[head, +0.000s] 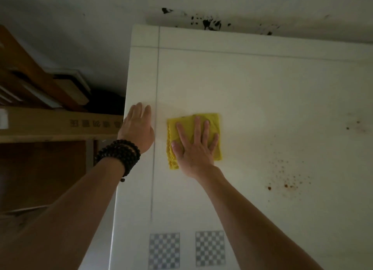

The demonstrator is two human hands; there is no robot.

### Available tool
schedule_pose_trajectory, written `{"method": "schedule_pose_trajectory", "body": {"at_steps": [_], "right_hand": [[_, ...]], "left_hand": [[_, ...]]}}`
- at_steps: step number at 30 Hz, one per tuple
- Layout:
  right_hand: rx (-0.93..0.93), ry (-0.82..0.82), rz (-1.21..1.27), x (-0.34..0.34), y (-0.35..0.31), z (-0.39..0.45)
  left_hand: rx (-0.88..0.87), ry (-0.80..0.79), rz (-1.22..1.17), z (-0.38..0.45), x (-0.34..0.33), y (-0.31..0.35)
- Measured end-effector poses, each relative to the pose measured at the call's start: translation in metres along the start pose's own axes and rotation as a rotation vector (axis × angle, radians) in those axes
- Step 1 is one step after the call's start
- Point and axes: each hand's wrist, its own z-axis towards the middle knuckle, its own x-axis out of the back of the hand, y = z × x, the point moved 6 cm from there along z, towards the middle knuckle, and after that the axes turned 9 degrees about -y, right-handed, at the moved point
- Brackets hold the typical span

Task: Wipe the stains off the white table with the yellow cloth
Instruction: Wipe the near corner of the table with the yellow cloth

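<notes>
The white table (262,92) fills the right of the view. A folded yellow cloth (214,122) lies flat on it near the left edge. My right hand (194,148) presses flat on the cloth with fingers spread. My left hand (138,128), with dark bead bracelets at the wrist, rests palm down on the table's left edge, beside the cloth and apart from it. Brown speckled stains (286,177) spread over the table to the right of the cloth. A few fainter spots (356,125) sit further right.
Black splatter marks (210,23) are on the wall behind the table's far edge. A long cardboard box (60,124) and stacked wooden boards (40,84) stand left of the table. Two checkered squares (210,248) are on the table's near edge.
</notes>
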Motion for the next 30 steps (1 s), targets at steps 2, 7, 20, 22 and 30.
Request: {"method": "schedule_pose_trajectory", "body": {"at_steps": [2, 7, 20, 22, 30], "right_hand": [[0.027, 0.015, -0.004, 0.024, -0.003, 0.034], [0.059, 0.054, -0.014, 0.062, -0.012, 0.089], [0.067, -0.069, -0.043, -0.026, -0.027, -0.032], [0.050, -0.082, -0.047, -0.022, -0.027, -0.029], [0.043, -0.004, -0.016, 0.023, -0.047, 0.048]], "left_hand": [[0.030, 0.038, -0.015, 0.015, 0.010, 0.001], [0.047, 0.088, 0.000, 0.017, 0.012, 0.004], [-0.091, -0.161, -0.103, 0.007, 0.014, -0.029], [-0.112, -0.124, -0.105, 0.002, 0.009, -0.026], [-0.077, -0.072, -0.160, -0.001, 0.007, -0.026]]}}
